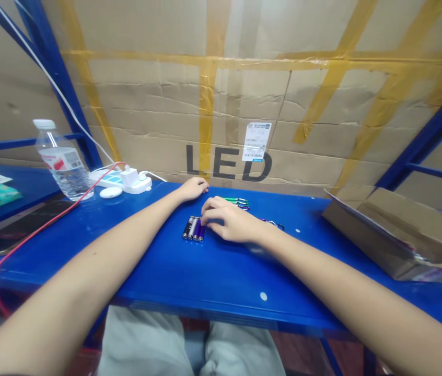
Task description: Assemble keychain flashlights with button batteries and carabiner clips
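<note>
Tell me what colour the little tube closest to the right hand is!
The little tube is purple, best seen in the head view.

Likely storeroom: blue shelving rack [213,282], big taped LED carton [150,115].

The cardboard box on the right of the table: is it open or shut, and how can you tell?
The cardboard box is open: nothing covers its top, and its inside shows.

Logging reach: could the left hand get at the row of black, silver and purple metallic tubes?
Probably yes: only blue tabletop shows between the left hand and the row of tubes, though the right hand crowds its purple end.
</note>
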The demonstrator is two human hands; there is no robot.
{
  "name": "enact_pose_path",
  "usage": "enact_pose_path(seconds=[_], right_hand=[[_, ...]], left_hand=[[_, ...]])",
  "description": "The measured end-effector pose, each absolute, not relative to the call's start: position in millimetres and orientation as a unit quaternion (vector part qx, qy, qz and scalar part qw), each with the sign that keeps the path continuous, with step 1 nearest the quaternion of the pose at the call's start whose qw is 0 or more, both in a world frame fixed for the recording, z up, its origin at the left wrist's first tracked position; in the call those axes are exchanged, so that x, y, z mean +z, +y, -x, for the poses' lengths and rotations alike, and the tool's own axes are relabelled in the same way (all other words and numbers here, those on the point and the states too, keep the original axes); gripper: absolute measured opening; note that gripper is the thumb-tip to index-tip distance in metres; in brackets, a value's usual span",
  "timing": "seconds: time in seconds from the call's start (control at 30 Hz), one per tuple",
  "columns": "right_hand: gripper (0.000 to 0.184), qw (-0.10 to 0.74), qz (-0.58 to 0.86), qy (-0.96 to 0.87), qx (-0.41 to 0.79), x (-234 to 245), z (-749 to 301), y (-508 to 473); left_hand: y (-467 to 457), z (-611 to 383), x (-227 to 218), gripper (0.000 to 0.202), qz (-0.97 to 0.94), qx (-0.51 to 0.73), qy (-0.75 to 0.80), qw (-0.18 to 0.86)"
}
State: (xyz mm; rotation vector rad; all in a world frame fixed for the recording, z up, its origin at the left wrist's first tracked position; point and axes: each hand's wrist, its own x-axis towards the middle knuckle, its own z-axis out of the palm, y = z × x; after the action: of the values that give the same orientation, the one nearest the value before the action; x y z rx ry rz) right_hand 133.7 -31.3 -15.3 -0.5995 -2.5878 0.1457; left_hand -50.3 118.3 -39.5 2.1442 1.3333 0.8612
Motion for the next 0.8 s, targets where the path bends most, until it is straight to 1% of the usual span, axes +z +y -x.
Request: enact_pose_path(seconds=[0.2, 0.4, 0.63, 0.8], right_hand=[[0.025, 0.237, 0.201, -0.947, 0.076, -28, -137, -18], [0.025, 0.238, 0.196, -0.947, 0.095, -31, -136, -15], [0.021, 0.208, 0.210, -0.950, 0.103, -21, -140, -18], [0.025, 0.186, 0.193, -0.956, 0.115, -12, -164, -32]], left_hand=[[119, 45, -40, 0.023, -0.781, 0.307, 0.486, 0.245], [118, 46, -39, 0.026, -0.782, 0.294, 0.495, 0.241], [116, 46, -37, 0.027, -0.787, 0.288, 0.494, 0.230], [117, 47, -38, 0.027, -0.793, 0.283, 0.492, 0.224]])
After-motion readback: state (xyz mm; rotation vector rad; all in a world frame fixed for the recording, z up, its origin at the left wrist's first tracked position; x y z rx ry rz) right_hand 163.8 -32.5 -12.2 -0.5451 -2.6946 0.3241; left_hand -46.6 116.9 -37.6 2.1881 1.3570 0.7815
